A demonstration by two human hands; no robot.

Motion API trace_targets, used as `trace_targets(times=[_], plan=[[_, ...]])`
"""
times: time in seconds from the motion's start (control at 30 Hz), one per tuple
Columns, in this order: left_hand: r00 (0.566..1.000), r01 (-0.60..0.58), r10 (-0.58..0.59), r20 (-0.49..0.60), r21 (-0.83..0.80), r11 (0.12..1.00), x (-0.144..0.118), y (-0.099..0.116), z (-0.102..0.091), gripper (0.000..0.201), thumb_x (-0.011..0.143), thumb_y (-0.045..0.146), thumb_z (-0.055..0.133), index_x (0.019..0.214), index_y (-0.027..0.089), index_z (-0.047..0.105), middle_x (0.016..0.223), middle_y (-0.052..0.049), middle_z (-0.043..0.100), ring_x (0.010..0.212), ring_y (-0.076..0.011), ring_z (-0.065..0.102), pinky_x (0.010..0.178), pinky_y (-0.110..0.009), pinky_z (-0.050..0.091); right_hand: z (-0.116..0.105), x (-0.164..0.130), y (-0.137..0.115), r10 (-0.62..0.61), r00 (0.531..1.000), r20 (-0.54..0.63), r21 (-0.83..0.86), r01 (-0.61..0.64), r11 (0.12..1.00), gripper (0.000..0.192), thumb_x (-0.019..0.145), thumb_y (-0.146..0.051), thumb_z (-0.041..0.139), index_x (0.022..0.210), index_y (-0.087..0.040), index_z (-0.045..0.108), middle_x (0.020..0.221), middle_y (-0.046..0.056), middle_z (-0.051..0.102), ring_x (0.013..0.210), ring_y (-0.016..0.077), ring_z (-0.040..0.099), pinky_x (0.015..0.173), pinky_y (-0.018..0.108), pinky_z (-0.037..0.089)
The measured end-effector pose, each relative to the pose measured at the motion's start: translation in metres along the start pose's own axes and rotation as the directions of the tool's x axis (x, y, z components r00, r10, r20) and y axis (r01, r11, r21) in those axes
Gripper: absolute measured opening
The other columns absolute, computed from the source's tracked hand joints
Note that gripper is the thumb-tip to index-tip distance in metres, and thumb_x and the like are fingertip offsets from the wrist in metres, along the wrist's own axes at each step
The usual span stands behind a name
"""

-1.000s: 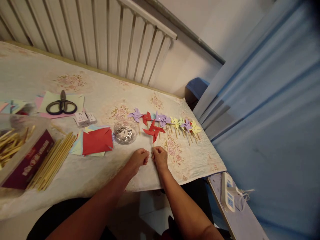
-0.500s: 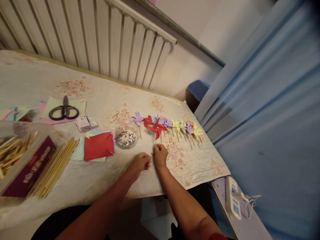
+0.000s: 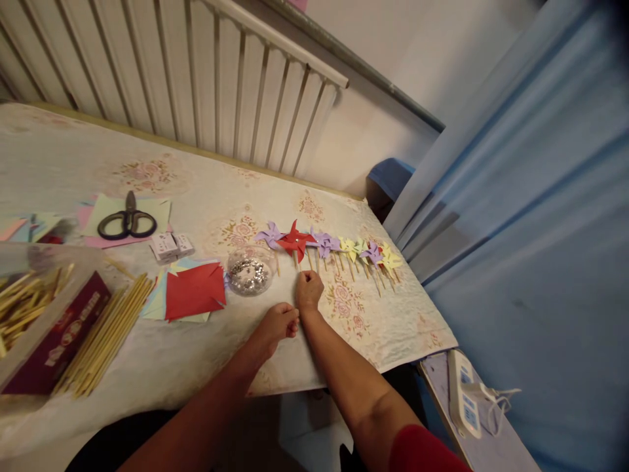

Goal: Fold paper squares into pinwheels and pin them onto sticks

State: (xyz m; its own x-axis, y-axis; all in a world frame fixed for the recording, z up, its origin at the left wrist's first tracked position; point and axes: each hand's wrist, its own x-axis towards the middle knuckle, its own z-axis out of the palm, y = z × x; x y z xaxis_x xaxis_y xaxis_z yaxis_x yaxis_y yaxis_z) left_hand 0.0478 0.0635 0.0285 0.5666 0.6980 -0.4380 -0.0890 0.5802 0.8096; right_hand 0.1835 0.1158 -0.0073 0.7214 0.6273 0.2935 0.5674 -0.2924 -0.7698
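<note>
My right hand [image 3: 309,290] is closed around the stick of a red paper pinwheel [image 3: 296,240], whose head overlaps a row of finished pinwheels. Close beside it on the left, my left hand [image 3: 281,322] has its fingers curled together; whatever they may hold is hidden. Purple pinwheels [image 3: 325,243] and yellow ones [image 3: 391,258] lie in the row, sticks pointing toward me. Left of my hands stands a clear round container [image 3: 249,274] of small shiny pieces. Next to it lies a red paper sheet [image 3: 195,290] on other coloured sheets.
Scissors [image 3: 128,221] rest on coloured paper at the left, near two small white boxes [image 3: 171,246]. A box [image 3: 61,341] of short sticks and a bundle of longer sticks [image 3: 111,334] sit at front left. A power strip [image 3: 464,393] lies on a bench beside the blue curtain [image 3: 531,262].
The red pinwheel in my right hand has moved away from me and slightly left, now covering the red one in the row. My left hand has hardly moved.
</note>
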Motion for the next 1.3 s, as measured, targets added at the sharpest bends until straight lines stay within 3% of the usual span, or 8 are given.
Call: trace_targets(times=[0.4, 0.63, 0.8, 1.3], plan=[[1.0, 0.012, -0.013, -0.011, -0.053, 0.998, 0.0, 0.003, -0.003, 0.021, 0.076, 0.025, 0.068, 0.069, 0.018, 0.05, 0.061, 0.003, 0.055, 0.051, -0.0085, 0.049, 0.053, -0.022, 0.037, 0.018, 0.003, -0.014, -0.063, 0.997, 0.032, -0.067, 0.065, 0.996, 0.018, 0.086, -0.02, 0.054, 0.082, -0.018, 0.071, 0.085, 0.008, 0.073, 0.08, 0.0213, 0.063, 0.077, 0.03, 0.045], [1.0, 0.007, -0.008, -0.028, -0.056, 0.998, -0.002, 0.004, -0.003, 0.014, 0.078, 0.022, 0.062, 0.07, 0.018, 0.051, 0.062, 0.003, 0.055, 0.052, -0.0084, 0.049, 0.054, -0.023, 0.038, 0.02, 0.003, -0.023, -0.047, 0.995, 0.084, -0.168, 0.06, 0.984, 0.019, 0.089, -0.019, 0.054, 0.085, -0.018, 0.073, 0.089, 0.008, 0.074, 0.081, 0.0215, 0.064, 0.076, 0.03, 0.045], [0.999, -0.009, 0.006, -0.041, -0.071, 0.997, -0.002, 0.004, -0.004, 0.02, 0.073, 0.026, 0.069, 0.07, 0.018, 0.051, 0.062, 0.003, 0.056, 0.052, -0.0084, 0.05, 0.054, -0.023, 0.039, 0.021, 0.003, -0.029, -0.032, 0.993, 0.114, -0.229, 0.057, 0.972, 0.02, 0.09, -0.019, 0.053, 0.087, -0.02, 0.073, 0.091, 0.008, 0.074, 0.081, 0.0214, 0.064, 0.073, 0.03, 0.045], [0.999, -0.004, 0.0, -0.05, -0.085, 0.996, -0.001, 0.004, -0.005, 0.012, 0.073, 0.02, 0.063, 0.07, 0.017, 0.051, 0.061, 0.003, 0.056, 0.049, -0.0077, 0.05, 0.052, -0.022, 0.038, 0.028, 0.006, -0.033, -0.024, 0.99, 0.139, -0.291, 0.064, 0.955, 0.02, 0.092, -0.021, 0.053, 0.094, -0.02, 0.073, 0.098, 0.009, 0.073, 0.086, 0.0224, 0.066, 0.075, 0.032, 0.046]])
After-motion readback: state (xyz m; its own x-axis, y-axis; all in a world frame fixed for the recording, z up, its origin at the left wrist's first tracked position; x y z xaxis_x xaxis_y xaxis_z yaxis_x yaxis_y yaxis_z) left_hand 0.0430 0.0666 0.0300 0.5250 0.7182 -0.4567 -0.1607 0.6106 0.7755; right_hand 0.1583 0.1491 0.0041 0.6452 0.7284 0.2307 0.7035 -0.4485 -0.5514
